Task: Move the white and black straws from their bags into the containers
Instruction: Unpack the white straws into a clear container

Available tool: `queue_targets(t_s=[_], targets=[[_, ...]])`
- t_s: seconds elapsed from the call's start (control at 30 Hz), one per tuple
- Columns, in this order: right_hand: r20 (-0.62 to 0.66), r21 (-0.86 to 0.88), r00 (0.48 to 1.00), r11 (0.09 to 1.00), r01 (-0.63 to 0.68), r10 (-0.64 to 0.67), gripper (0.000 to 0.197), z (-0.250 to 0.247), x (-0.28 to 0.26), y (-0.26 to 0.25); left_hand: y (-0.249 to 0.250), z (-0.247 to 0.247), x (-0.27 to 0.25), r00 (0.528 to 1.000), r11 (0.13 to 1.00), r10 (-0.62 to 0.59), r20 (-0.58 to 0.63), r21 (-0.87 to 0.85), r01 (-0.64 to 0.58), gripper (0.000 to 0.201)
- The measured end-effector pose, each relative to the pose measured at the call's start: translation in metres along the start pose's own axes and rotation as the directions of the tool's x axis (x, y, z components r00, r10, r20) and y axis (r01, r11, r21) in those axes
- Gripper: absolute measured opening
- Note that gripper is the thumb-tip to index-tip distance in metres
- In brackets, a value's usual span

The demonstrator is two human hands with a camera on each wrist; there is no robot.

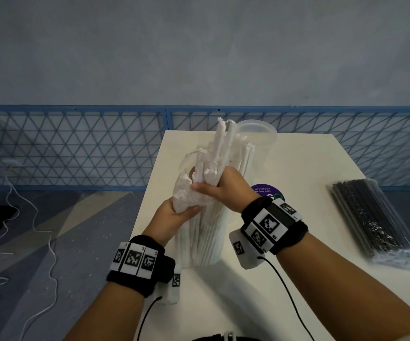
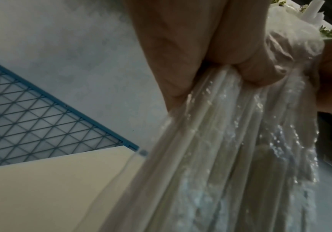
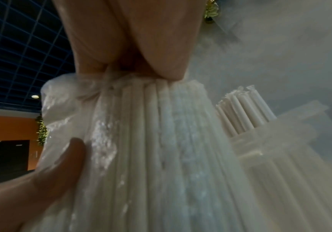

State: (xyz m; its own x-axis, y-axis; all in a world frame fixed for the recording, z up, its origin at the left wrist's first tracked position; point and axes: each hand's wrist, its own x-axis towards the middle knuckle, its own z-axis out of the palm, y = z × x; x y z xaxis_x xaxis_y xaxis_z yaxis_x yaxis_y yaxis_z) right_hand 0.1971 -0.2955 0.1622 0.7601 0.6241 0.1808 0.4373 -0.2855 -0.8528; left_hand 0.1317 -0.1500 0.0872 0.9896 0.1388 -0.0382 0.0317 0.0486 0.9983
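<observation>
Your right hand (image 1: 220, 185) grips a bunch of white straws (image 1: 217, 146) above the bag (image 1: 183, 195), which your left hand (image 1: 174, 216) clutches beside the container (image 1: 255, 134). They look light and slippery, so squeeze mid-bundle, firmly.

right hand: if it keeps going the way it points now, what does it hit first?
The right hand points up and left, gripping the white straws at the bag mouth. Going straight on, it would push into that bundle first, then probably the left hand's fingertips. Depth is unclear; the container sits off that line.
</observation>
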Motion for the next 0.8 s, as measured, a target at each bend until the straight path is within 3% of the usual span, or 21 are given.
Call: queue_targets(t_s=[0.2,0.33,0.43,0.53,0.63,0.7,0.8], targets=[[-0.034,0.182,0.999,0.983,0.0,0.007,0.022,-0.003,0.005,-0.01,0.006,-0.004,-0.002,1.0,0.998,0.016,0.007,0.053,-0.016,0.042],[-0.056,0.216,0.997,0.976,-0.03,0.043,0.025,-0.004,0.007,-0.006,0.047,-0.007,0.001,0.981,0.979,0.171,-0.087,-0.101,-0.179,0.061],[-0.023,0.212,0.999,0.977,-0.028,0.034,0.027,0.0,0.008,-0.004,0.079,-0.002,0.009,0.925,0.936,0.351,-0.147,0.069,-0.344,0.024],[0.014,0.198,1.0,0.98,0.007,-0.01,0.026,0.003,0.008,-0.006,0.088,0.0,0.02,0.869,0.889,0.444,-0.219,0.228,-0.397,0.008],[0.07,0.144,0.997,0.989,0.027,-0.037,0.028,0.0,0.005,-0.004,0.083,-0.002,0.028,0.833,0.898,0.435,-0.343,0.239,-0.37,0.01],[0.116,0.139,0.992,0.989,0.039,-0.055,0.019,-0.002,0.002,-0.003,0.078,-0.007,0.032,0.807,0.912,0.408,-0.427,0.222,-0.344,0.018],[0.158,0.125,0.982,0.989,0.08,-0.099,0.015,-0.005,-0.001,-0.003,0.073,-0.015,0.036,0.802,0.941,0.339,-0.491,0.164,-0.297,0.022]])
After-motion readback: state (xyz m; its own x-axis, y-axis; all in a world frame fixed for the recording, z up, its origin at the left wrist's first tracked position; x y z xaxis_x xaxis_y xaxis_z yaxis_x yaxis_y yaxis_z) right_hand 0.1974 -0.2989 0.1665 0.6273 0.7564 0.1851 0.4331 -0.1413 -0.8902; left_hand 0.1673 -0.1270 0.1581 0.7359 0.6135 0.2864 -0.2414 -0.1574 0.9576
